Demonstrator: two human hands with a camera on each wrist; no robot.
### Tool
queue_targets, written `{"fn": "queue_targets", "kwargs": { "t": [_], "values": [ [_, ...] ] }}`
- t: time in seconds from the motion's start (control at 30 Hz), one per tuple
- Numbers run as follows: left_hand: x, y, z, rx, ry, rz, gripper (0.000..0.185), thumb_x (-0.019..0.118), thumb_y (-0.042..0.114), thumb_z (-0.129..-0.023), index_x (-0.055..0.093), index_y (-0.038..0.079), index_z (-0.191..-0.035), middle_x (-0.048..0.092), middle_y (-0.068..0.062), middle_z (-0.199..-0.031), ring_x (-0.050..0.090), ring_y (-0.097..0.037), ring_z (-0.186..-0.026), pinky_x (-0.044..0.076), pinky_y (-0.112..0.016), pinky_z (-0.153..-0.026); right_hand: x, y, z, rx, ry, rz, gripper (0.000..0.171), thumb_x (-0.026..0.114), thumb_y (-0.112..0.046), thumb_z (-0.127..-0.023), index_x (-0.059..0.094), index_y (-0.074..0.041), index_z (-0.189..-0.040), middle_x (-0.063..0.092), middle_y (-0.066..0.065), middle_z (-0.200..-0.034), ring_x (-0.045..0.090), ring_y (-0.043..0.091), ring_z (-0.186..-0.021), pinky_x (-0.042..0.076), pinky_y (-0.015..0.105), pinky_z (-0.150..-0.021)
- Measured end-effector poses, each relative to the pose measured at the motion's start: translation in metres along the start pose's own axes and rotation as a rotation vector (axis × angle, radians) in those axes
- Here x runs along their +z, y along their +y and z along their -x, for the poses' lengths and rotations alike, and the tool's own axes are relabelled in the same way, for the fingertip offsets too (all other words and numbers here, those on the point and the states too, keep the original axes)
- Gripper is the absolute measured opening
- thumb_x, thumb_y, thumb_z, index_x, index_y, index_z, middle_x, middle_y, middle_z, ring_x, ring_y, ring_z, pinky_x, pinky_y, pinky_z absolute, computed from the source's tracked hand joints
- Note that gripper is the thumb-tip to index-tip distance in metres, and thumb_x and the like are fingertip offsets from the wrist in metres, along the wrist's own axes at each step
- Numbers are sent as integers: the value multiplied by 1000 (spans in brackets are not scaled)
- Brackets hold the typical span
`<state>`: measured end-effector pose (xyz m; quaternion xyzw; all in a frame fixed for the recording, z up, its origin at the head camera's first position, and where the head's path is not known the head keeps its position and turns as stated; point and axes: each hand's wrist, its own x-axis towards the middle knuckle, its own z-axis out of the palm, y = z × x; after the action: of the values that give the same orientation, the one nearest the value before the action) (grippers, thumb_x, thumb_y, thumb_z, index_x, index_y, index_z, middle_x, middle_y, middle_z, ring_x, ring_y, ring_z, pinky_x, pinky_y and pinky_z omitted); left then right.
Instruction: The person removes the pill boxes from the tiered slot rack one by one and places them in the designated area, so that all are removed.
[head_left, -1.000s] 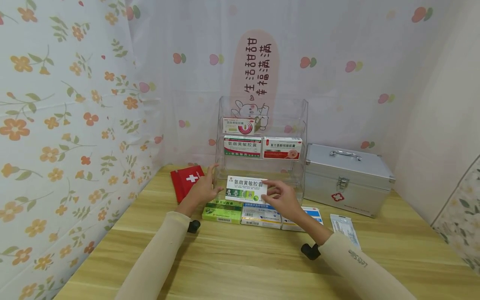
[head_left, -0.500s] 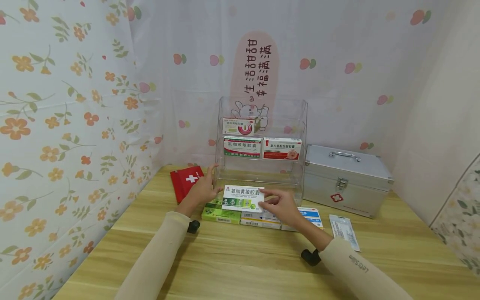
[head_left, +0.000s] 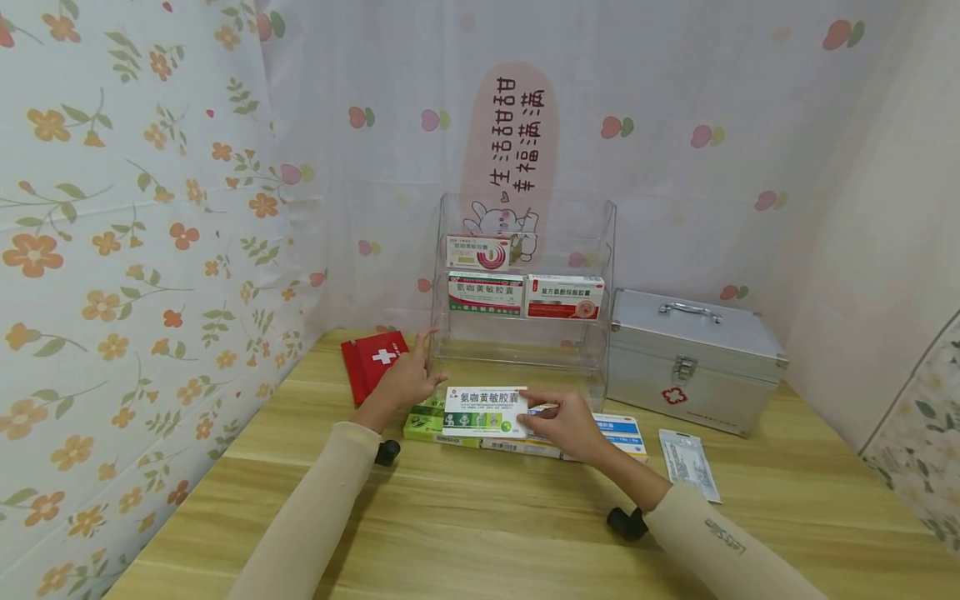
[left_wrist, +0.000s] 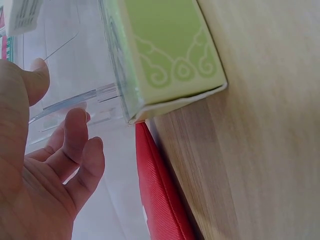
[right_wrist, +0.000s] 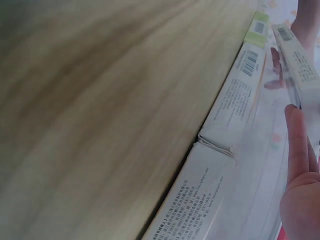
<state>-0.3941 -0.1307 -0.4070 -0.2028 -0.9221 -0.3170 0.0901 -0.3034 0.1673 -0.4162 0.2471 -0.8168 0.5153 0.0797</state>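
My right hand [head_left: 561, 419] pinches the right end of a white and green medicine box [head_left: 483, 411], held low just above the boxes lying in front of the clear acrylic rack [head_left: 600, 250]. In the right wrist view the held box [right_wrist: 296, 59] stands edge-on beside my fingers [right_wrist: 298, 140]. My left hand [head_left: 410, 379] rests with spread, relaxed fingers against the rack's left side; in the left wrist view the left hand [left_wrist: 47, 170] lies open by the clear wall [left_wrist: 75, 100]. A green box [head_left: 429, 426] lies on the table under the held one.
Three boxes stand on the rack's upper shelves [head_left: 487, 293]. A white and blue box [head_left: 517, 447] and a blue-topped box [head_left: 624, 432] lie on the wooden table [head_left: 480, 525]. A red first-aid pouch [head_left: 372, 360] lies left, a silver case [head_left: 690, 354] and a sachet [head_left: 690, 463] right.
My right hand has lowered the white and green box from in front of the rack's bottom shelf, down and slightly left over the lying boxes. The left hand has stayed put.
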Motion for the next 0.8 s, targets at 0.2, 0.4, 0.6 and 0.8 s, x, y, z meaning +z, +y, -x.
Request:
{"fn": "queue_targets", "kwargs": {
  "t": [0.2, 0.4, 0.6, 0.8],
  "values": [
    [1, 0, -1, -20, 5, 6, 89, 74, 20, -89, 12, 25, -152, 54, -6, -70, 50, -21, -52, 46, -32, -50, 0, 0, 4, 53, -24, -19, 40, 73, 0, -87, 63, 8, -126, 65, 27, -106, 74, 32, -83, 59, 34, -60],
    [2, -1, -1, -15, 3, 14, 88, 74, 19, -89, 11, 25, -152, 54, -6, -71, 51, -21, -52, 46, -32, -50, -1, -3, 9, 83, -44, -34, 38, 74, -4, -88, 65, 6, -124, 68, 25, -110, 74, 27, -81, 59, 36, -58],
    [2, -1, -2, -17, -1, -5, 88, 73, 21, -90, 11, 26, -152, 54, -6, -71, 52, -21, -53, 47, -32, -51, -3, -2, 12, 66, -64, -46, 37, 76, -10, -87, 69, 2, -121, 72, 19, -101, 73, 19, -72, 57, 36, -51],
    [1, 2, -1, -54, -15, 4, 89, 73, 22, -90, 11, 27, -153, 55, -7, -73, 52, -22, -54, 48, -32, -51, -2, -13, 16, 104, -90, -38, 32, 75, -7, -88, 70, 4, -117, 72, 18, -98, 66, 29, -59, 45, 25, -42]
  ]
}}
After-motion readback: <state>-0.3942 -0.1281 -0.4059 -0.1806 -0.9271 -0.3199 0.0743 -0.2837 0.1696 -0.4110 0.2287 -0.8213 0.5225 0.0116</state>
